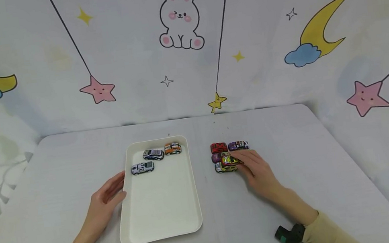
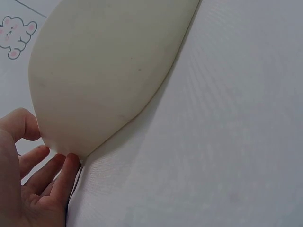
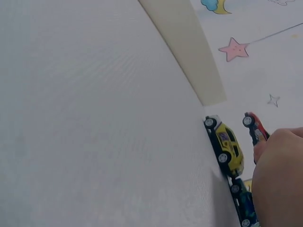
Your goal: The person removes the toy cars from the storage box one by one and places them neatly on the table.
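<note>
My left hand (image 1: 103,205) rests against the outer left wall of a white tray (image 1: 161,210), its fingertips touching that wall in the left wrist view. Two silver toy cars (image 1: 142,168) and an orange one (image 1: 172,148) lie in the tray's far part. To the tray's right, my right hand (image 1: 259,172) pinches a red and yellow toy car (image 1: 231,160), raised off the table in the right wrist view. Below and around it stand a yellow and white car (image 1: 225,168), a red car (image 1: 218,147) and two purple cars (image 1: 238,145). Fingers partly cover the held car.
The white-covered table (image 1: 235,213) meets a patterned backdrop (image 1: 252,29) at its far edge. A dark wrist device (image 1: 290,234) sits by the right sleeve (image 1: 326,235).
</note>
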A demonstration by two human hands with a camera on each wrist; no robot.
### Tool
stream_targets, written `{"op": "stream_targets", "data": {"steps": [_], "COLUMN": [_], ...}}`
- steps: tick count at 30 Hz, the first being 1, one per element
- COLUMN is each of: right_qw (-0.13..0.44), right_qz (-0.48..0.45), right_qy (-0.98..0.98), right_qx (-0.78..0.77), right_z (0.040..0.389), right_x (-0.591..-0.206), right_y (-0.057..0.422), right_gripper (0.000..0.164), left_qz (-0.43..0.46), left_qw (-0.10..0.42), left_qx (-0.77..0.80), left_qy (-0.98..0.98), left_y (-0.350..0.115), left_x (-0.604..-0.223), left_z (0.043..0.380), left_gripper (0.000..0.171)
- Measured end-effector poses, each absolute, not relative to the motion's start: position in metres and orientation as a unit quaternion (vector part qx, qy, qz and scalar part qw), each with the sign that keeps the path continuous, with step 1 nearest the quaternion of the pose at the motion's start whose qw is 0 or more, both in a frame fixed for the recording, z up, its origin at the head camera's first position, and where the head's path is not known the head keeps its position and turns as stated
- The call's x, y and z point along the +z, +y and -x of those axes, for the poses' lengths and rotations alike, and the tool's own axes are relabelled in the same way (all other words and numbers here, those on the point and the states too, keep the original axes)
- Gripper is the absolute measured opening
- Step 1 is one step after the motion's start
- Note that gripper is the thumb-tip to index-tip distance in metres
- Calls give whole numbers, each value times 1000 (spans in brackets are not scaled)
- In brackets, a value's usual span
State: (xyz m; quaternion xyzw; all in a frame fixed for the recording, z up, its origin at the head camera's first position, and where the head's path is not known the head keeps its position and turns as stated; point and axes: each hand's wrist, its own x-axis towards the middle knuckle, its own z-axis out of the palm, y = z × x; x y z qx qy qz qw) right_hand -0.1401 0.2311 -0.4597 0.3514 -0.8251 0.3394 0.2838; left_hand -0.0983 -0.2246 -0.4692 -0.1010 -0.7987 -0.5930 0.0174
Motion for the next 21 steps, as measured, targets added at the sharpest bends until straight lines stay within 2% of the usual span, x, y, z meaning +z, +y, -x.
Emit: {"op": "stream_targets", "data": {"steps": [21], "right_qw": [282], "right_qz": [-328], "right_qy": [-835], "right_qx": [339], "right_z": [134], "right_x": [-468], "right_y": [265], "right_gripper": [50], "left_qz": [101], "left_qw": [19], "left_qx": [-589], "left_qy": [-801], "left_y": [-225], "left_x": [-469], "left_z": [98], "left_gripper": [50]}}
